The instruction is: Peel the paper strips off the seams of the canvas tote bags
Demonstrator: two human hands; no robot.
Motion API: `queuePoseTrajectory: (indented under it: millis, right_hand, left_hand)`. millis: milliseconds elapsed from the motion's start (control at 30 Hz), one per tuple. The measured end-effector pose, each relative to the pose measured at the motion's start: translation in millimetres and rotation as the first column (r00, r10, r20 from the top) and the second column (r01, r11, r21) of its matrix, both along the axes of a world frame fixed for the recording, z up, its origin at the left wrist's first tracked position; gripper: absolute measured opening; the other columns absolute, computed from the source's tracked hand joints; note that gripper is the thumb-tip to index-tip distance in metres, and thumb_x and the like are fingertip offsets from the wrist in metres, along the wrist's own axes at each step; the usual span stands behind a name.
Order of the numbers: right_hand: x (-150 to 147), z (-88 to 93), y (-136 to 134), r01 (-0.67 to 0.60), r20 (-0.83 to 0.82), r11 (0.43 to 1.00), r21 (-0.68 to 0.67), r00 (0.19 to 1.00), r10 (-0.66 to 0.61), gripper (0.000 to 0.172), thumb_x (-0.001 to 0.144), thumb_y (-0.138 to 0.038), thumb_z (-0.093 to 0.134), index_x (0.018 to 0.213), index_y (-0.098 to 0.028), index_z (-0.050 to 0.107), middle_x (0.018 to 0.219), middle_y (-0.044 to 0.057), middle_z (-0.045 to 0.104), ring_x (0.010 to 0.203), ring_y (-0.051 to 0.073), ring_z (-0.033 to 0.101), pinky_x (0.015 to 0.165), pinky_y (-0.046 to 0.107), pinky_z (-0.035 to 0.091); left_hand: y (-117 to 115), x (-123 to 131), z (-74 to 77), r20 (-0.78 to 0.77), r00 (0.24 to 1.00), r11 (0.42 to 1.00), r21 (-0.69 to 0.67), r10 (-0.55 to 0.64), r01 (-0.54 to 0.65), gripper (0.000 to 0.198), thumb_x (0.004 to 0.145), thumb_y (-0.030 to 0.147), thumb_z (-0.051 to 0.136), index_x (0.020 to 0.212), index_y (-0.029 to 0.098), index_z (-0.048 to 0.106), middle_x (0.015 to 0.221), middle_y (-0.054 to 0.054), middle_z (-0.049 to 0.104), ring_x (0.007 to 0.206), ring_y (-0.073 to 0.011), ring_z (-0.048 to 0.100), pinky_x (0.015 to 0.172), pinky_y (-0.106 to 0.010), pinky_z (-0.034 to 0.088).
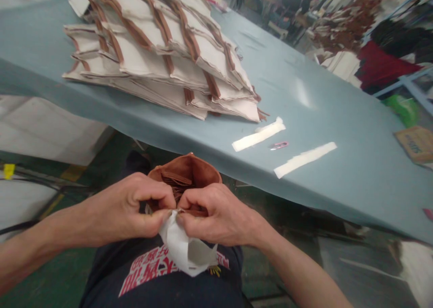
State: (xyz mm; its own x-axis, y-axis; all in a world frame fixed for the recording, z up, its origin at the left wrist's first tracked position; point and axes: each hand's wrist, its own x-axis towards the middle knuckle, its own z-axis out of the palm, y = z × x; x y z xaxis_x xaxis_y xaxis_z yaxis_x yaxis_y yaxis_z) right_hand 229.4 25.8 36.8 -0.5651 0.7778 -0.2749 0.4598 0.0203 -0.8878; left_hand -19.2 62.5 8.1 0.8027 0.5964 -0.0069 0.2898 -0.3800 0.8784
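Close in front of my body, my left hand (pixel 149 204) and my right hand (pixel 209 213) meet, thumbs and forefingers pinched side by side. Between the fingertips they grip the top edge of a white cloth piece (pixel 186 249), which hangs down over my dark apron. Right behind the hands is a brown cloth bag (pixel 203 170), its mouth gaping, with folded brown strips (pixel 177 179) inside. Whether the white cloth is joined to the bag is hidden by my fingers.
A blue-green table (pixel 287 96) stands ahead. On it lie a large stack of cream cloth pieces (pixel 142 51) with brown trim, a white strip (pixel 259 135), another white strip (pixel 304 159), and pink-handled thread snips (pixel 279 145). At the right is a cardboard box (pixel 416 143).
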Motion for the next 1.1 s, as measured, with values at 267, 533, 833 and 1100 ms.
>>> queuePoseTrajectory:
  millis: [267, 533, 833, 1100]
  right_hand:
    - [1, -4.7, 5, 0.019, -0.008, 0.999, -0.04, 1.0, -0.019, 0.016, 0.092, -0.016, 0.072, 0.079, -0.021, 0.064, 0.063, -0.012, 0.047, 0.058, 0.008, 0.038, 0.062, 0.024, 0.032]
    - [-5, -0.3, 5, 0.009, 0.077, 1.0, -0.002, 0.997, -0.009, 0.017, 0.089, -0.011, 0.073, 0.078, -0.021, 0.065, 0.062, -0.012, 0.045, 0.058, 0.008, 0.04, 0.063, 0.025, 0.03]
    - [-11, 0.2, 6, -0.02, 0.131, 0.999, 0.029, 0.991, 0.016, 0.024, 0.087, -0.005, 0.074, 0.075, -0.021, 0.06, 0.061, -0.013, 0.043, 0.059, 0.008, 0.039, 0.065, 0.027, 0.028]
    - [-8, 1.1, 5, -0.028, 0.187, 1.0, -0.004, 0.982, 0.028, 0.024, 0.087, -0.006, 0.071, 0.072, -0.021, 0.059, 0.061, -0.012, 0.044, 0.06, 0.009, 0.039, 0.065, 0.028, 0.028]
  left_hand:
    - [1, -10, -0.1, -0.089, 0.994, 0.99, -0.121, 0.063, -0.073, 0.03, 0.107, 0.035, 0.062, 0.086, 0.022, 0.079, 0.071, 0.004, 0.073, 0.062, -0.0139, 0.062, 0.057, -0.021, 0.045]
    - [-6, -1, -1.1, -0.077, 0.995, 0.998, -0.024, 0.058, -0.06, 0.033, 0.106, 0.033, 0.063, 0.077, 0.021, 0.075, 0.063, 0.005, 0.063, 0.055, -0.0113, 0.053, 0.052, -0.025, 0.033]
    - [-8, 1, 5.3, -0.13, 0.991, 0.998, 0.053, 0.025, -0.018, 0.032, 0.101, 0.024, 0.057, 0.069, 0.022, 0.061, 0.058, 0.007, 0.048, 0.051, -0.0092, 0.043, 0.049, -0.026, 0.027]
    - [-1, -12, -10.7, -0.229, 0.969, 0.745, 0.662, 0.097, 0.082, 0.03, 0.089, 0.004, 0.054, 0.071, 0.027, 0.056, 0.064, -0.003, 0.07, 0.055, -0.0228, 0.065, 0.054, -0.036, 0.041]
